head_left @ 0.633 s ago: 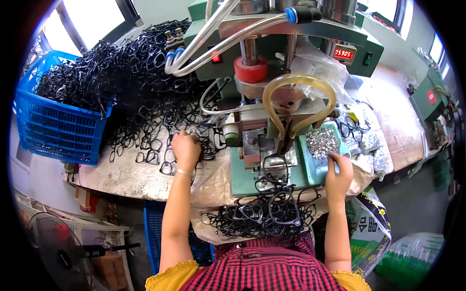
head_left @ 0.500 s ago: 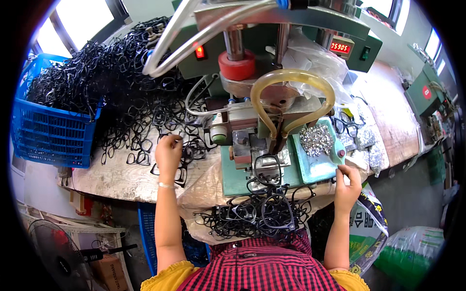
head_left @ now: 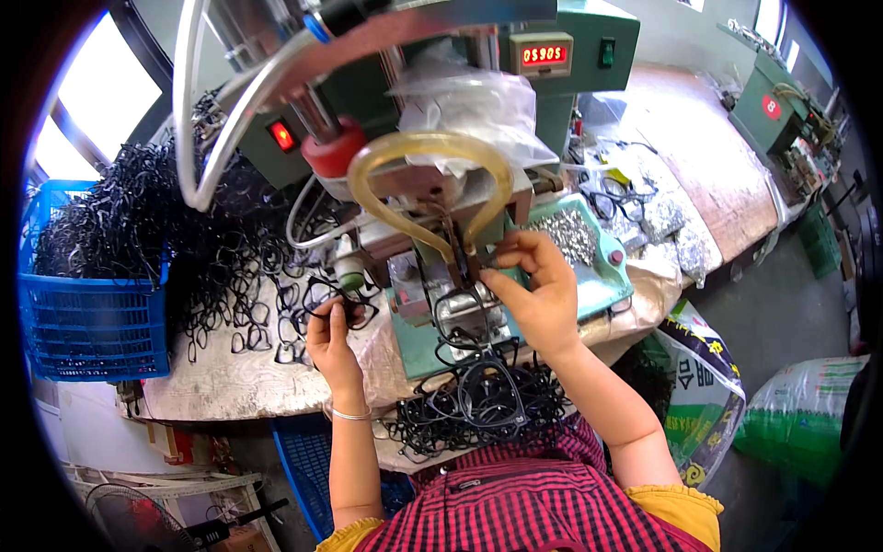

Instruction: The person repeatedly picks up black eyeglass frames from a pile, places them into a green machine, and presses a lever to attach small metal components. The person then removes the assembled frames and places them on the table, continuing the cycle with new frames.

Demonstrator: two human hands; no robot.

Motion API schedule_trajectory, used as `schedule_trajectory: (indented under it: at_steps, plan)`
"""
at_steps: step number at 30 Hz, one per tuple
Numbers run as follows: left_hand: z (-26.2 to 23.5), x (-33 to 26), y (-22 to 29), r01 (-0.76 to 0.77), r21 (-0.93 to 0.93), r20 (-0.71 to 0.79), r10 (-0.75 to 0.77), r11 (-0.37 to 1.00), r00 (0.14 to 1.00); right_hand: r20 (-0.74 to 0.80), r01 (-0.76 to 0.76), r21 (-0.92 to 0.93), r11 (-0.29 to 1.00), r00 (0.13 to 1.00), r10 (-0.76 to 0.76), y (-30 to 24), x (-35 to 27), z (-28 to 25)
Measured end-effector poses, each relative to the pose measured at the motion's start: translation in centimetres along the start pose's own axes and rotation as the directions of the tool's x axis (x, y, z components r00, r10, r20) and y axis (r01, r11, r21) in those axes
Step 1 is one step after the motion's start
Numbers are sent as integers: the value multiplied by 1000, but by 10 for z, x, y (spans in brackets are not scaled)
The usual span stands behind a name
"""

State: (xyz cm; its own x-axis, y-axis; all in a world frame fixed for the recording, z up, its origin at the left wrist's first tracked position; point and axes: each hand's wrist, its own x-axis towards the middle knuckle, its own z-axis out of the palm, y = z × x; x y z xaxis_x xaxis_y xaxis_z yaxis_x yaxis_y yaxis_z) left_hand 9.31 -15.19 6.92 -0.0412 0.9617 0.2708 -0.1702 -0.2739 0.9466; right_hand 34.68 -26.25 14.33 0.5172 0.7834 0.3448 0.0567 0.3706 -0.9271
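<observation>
My left hand [head_left: 335, 354] pinches a black glasses frame [head_left: 361, 318] over the left of the bench, with finger and thumb closed. My right hand [head_left: 544, 299] reaches in at the green press [head_left: 579, 46]. Its thumb and forefinger come together beside the dark jaw under the looped yellowish hose [head_left: 430, 141]; anything small between them is hidden. Just below the jaw, a black glasses frame [head_left: 439, 317] stands in the press, its lower end over a heap of black frames [head_left: 423, 419] at the bench edge before me. A green tray [head_left: 602, 293] of small shiny metal parts [head_left: 564, 232] lies right of the press.
On the left, a blue crate [head_left: 92, 322] overflows with dark frames, and more spread across the wooden bench [head_left: 221, 391]. Plastic bags [head_left: 681, 241] lie beyond the tray. A printed sack [head_left: 704, 377] stands on the floor at right. A fan [head_left: 138, 520] is at lower left.
My right hand has moved from the tray's near right corner leftward to the press jaw. The left hand is now closed on a frame nearer the press. The view has shifted to the right.
</observation>
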Motion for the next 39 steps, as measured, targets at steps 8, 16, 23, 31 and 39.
schedule_trajectory:
  at_steps: [8,16,23,31,39]
  plan:
    - [65,-3,133,-650,-131,312,654,748,689,53,-87,117,989,995,81,-22,-2,16]
    - [74,-24,130,-623,-115,392,611,774,687,75,-150,92,984,987,143,-29,-1,25]
    - [57,-11,159,-734,-93,367,709,672,602,91,168,-963,212,939,-332,56,24,-72]
    - [53,-12,126,-636,-16,350,600,772,720,66,235,-889,393,915,-398,64,28,-89]
    - [22,-29,115,-495,-54,219,494,867,841,-138,-76,-471,879,990,12,41,21,-84]
